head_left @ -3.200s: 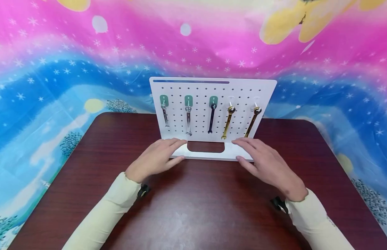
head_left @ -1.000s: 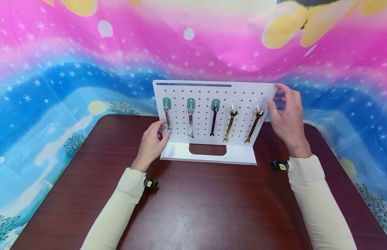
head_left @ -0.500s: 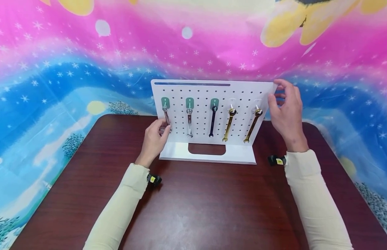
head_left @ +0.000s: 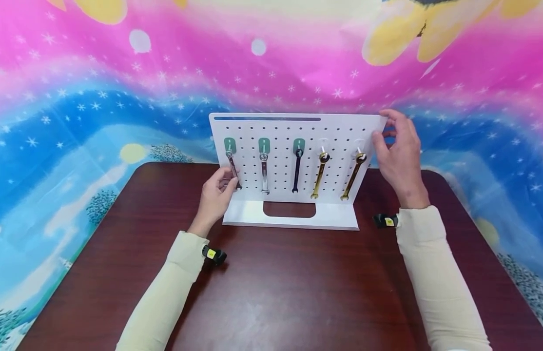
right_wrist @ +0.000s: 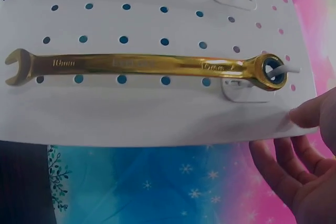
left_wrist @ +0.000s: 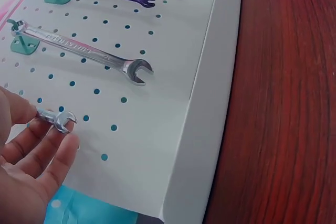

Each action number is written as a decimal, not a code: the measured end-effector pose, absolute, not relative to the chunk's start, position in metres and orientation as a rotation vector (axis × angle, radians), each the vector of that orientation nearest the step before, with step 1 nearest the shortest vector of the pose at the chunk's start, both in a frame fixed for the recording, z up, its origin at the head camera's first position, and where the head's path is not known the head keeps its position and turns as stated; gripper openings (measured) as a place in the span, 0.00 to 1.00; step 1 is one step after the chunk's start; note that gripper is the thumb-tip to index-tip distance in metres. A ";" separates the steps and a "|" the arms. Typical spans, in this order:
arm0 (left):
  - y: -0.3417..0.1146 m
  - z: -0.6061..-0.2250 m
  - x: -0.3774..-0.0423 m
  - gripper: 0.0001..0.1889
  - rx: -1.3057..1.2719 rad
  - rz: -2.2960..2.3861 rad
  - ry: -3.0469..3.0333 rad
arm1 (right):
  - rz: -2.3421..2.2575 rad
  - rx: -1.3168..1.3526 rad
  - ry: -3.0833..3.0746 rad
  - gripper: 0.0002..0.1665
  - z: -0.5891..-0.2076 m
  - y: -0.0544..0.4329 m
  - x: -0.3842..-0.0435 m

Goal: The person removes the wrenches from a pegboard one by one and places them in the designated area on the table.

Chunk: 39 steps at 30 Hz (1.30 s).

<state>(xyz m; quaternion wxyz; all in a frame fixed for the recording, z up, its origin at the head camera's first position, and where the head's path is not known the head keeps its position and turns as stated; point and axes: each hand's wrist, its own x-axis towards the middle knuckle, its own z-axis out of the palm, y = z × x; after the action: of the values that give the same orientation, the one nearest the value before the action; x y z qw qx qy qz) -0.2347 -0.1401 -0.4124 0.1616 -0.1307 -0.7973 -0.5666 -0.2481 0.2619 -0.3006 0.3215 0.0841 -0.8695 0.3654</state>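
Note:
A white pegboard stand [head_left: 245, 212] stands upright on the table with several combination wrenches hanging from its hooks. My left hand [head_left: 216, 195] pinches the small silver wrench [left_wrist: 59, 119] at the far left between thumb and fingers; its upper end is still at its hook in the head view. My right hand [head_left: 400, 156] holds the board's upper right edge, thumb at the front and fingers behind. Close to that hand hangs a gold wrench [right_wrist: 142, 66] with its ring end on a white hook.
Between them hang a larger silver wrench [head_left: 264, 173], a dark purple wrench [head_left: 297, 170] and another gold wrench [head_left: 319, 175]. The dark red-brown table [head_left: 289, 278] extends in front of the stand. A colourful patterned cloth [head_left: 175, 63] hangs behind.
From the stand's base, my right hand has risen to the board's right edge and my left to the leftmost wrench. That wrench's lower end has swung slightly right.

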 end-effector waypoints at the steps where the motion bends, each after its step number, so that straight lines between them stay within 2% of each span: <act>1: -0.141 -0.412 -0.234 0.11 -0.373 -1.619 -2.280 | 0.963 0.222 -2.283 0.27 -0.301 0.262 -0.249; 11: -0.148 -0.405 -0.233 0.20 -0.381 -1.682 -2.283 | 0.988 0.226 -2.256 0.27 -0.304 0.271 -0.251; 28: -0.149 -0.383 -0.213 0.19 -0.419 -2.134 -2.117 | 0.990 0.216 -2.267 0.27 -0.301 0.274 -0.248; 39: -0.158 -0.367 -0.200 0.19 -0.429 -2.192 -2.090 | 0.977 0.250 -2.299 0.28 -0.297 0.272 -0.250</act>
<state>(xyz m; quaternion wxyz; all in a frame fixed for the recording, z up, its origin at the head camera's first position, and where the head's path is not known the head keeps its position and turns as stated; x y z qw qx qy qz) -0.1998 -0.1585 -0.3666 0.0413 -0.1402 -0.6826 -0.7161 -0.2502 0.2722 -0.2969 0.3103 0.0945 -0.8706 0.3699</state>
